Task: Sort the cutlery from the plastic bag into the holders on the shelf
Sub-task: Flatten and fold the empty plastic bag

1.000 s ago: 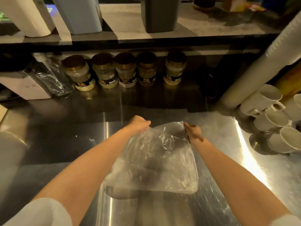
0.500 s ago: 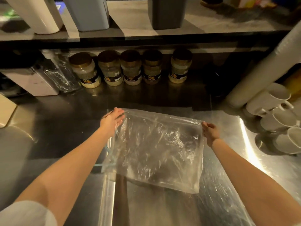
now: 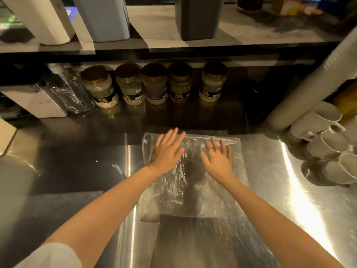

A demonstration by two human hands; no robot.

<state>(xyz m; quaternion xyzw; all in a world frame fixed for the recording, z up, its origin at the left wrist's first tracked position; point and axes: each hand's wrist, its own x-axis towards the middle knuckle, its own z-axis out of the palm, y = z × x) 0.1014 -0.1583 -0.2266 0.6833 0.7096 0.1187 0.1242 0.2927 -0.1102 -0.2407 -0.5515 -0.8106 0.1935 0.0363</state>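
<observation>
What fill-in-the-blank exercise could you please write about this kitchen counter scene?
____ gold-lidded glass jars stand beneath the shelf.
The rightmost tall plastic holder on the shelf is dark ____.
The left hand and right hand spread open over the clear plastic bag; white ceramic mugs lie to its ____.
Missing: five; grey; right.

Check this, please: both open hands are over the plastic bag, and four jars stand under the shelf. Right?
Not quite. The head view shows five jars under the shelf, not four. The left hand and right hand are open over the plastic bag.
</observation>
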